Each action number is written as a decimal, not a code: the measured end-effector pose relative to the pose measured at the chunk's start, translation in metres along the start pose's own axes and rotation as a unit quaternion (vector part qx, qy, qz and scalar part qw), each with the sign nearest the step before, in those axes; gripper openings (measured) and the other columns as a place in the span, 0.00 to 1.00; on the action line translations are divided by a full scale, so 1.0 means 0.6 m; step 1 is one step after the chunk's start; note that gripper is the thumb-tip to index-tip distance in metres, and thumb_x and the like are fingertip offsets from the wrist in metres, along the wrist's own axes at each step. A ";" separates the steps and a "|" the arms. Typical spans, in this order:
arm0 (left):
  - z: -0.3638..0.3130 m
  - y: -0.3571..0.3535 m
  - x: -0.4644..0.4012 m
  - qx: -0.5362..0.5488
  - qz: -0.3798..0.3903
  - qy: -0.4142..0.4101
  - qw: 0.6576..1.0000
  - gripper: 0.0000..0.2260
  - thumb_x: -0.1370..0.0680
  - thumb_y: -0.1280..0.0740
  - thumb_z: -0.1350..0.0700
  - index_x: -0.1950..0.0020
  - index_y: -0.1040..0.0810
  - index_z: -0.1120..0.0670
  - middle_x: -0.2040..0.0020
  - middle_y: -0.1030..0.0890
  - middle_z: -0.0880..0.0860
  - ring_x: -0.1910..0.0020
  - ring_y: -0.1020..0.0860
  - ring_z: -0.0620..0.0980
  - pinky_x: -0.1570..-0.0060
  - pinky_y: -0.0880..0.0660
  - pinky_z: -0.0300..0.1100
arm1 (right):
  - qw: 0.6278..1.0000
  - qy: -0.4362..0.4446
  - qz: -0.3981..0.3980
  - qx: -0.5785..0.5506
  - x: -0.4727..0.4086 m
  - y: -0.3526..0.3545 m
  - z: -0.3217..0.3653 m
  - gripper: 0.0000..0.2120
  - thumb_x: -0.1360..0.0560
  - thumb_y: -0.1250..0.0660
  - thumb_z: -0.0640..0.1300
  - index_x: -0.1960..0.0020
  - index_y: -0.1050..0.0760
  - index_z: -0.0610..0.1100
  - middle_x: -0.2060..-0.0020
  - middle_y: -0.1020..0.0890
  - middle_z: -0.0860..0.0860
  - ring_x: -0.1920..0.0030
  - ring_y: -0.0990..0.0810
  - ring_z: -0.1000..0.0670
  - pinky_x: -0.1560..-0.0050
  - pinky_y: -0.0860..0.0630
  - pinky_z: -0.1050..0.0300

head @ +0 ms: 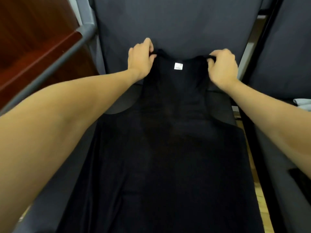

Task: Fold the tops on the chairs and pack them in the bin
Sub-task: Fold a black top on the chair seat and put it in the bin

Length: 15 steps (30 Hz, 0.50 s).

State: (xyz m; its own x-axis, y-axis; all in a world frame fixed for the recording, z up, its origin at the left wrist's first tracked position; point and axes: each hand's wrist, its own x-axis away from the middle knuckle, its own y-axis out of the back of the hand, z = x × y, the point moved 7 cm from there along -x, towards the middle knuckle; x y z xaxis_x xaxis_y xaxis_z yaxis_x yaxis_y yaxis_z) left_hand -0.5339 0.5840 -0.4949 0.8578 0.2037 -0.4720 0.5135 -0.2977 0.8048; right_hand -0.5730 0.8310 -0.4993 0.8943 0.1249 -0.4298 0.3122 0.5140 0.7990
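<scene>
Pinching one shoulder strap each, left hand (140,62) and right hand (222,66) hold a black top (168,140) laid flat, lengthwise on the grey chair (176,22), straps at the far end by the backrest. No fold made yet, so folding and packing both remain; bin not in view, contents unknown. Pale cloth (303,104) at right edge.

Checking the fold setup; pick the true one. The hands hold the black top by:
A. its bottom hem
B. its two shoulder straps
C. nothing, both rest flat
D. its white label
B: the left hand and right hand each pinch a strap of the black top, which lies spread on the chair seat; the white label sits untouched between them.
</scene>
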 end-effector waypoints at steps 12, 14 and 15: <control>-0.043 0.183 0.174 0.074 0.069 -0.092 0.991 0.05 0.25 0.31 0.62 0.50 0.22 0.57 0.56 0.20 0.47 0.56 0.22 0.46 0.50 0.28 0.40 | 0.996 0.044 0.068 -0.026 0.187 0.154 0.058 0.12 0.21 0.40 0.39 0.43 0.20 0.40 0.49 0.17 0.43 0.49 0.20 0.41 0.50 0.22 0.49; -0.049 0.207 0.227 0.073 0.070 -0.100 0.990 0.05 0.26 0.30 0.62 0.51 0.21 0.58 0.54 0.19 0.49 0.56 0.24 0.43 0.52 0.31 0.35 | 0.996 0.048 0.070 -0.027 0.239 0.177 0.063 0.12 0.21 0.39 0.39 0.42 0.20 0.39 0.47 0.17 0.43 0.47 0.20 0.41 0.48 0.24 0.50; -0.052 0.218 0.254 0.074 0.067 -0.104 0.990 0.05 0.26 0.29 0.62 0.51 0.21 0.58 0.54 0.18 0.51 0.56 0.24 0.44 0.53 0.32 0.34 | 0.996 0.049 0.070 -0.026 0.267 0.186 0.064 0.12 0.21 0.38 0.39 0.42 0.20 0.39 0.46 0.18 0.42 0.45 0.20 0.41 0.46 0.25 0.50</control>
State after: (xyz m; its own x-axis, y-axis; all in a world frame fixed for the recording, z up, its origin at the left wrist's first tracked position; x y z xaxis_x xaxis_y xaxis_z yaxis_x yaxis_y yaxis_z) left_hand -0.3369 0.6053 -0.4503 0.8964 -0.0380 -0.4416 0.3803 -0.4458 0.8103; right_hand -0.3828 0.8757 -0.4630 0.8913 0.2798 -0.3568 0.1675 0.5280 0.8326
